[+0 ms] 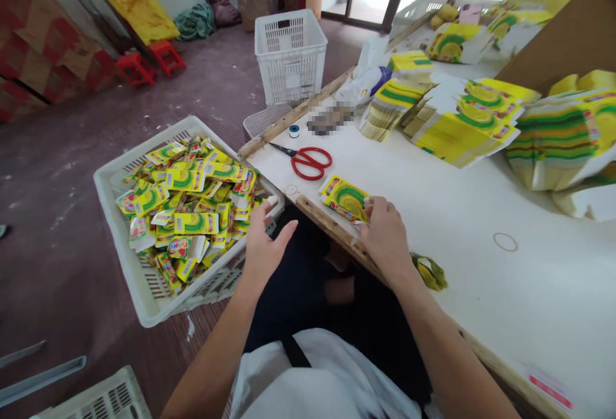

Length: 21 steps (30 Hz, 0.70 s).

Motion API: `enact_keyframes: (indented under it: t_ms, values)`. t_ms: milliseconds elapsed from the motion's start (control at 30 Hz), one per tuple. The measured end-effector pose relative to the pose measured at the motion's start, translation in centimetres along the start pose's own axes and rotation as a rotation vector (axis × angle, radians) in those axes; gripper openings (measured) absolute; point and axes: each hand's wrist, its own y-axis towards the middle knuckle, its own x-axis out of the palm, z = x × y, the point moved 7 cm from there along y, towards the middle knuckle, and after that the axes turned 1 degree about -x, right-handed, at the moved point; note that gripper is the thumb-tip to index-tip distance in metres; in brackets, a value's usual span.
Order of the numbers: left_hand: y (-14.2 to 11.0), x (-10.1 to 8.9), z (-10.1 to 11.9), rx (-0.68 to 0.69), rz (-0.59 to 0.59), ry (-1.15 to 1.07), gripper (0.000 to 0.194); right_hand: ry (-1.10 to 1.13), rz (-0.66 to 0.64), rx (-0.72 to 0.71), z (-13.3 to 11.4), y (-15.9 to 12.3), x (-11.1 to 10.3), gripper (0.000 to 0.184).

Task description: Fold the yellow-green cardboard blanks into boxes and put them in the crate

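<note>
Over the wooden front edge of the table, my right hand [386, 234] is closed on the right end of a small yellow carton [345, 197] with a green pattern. The carton lies flat on or just above the white tabletop; its gripped end is partly covered by my fingers. My left hand [264, 240] is held at the near right rim of a white plastic crate [111, 215], thumb and fingers apart, with nothing in it. Something white shows at one of its fingertips. Heaped in the crate are many similar yellow cartons [196, 222].
Red-handled scissors [310, 161] and a small blue-and-white roll [294, 131] lie on the table [474, 284]. Stacks of flat yellow cartons [464, 127] stand further back. A crumpled yellow-green wrapper [429, 272] is by my right forearm. Another white crate [290, 59] stands on the floor.
</note>
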Motion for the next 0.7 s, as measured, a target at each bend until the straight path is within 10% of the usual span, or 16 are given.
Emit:
enact_keyframes:
  t_ms: [300,467,700]
  values:
    - [-1.8,4.3,1.0,-0.242,-0.224,-0.641,0.072,0.708,0.018,0.051,-2.3,-1.0,-2.5,0.049]
    - [-0.7,4.3,3.8,-0.247,0.012,-1.04,0.051,1.143,-0.446,-0.069,-9.7,-5.5,-0.3,0.043]
    - [-0.9,3.0,2.5,-0.154,0.105,-0.805,0.061,1.004,-0.35,-0.018,-8.0,-5.2,0.7,0.027]
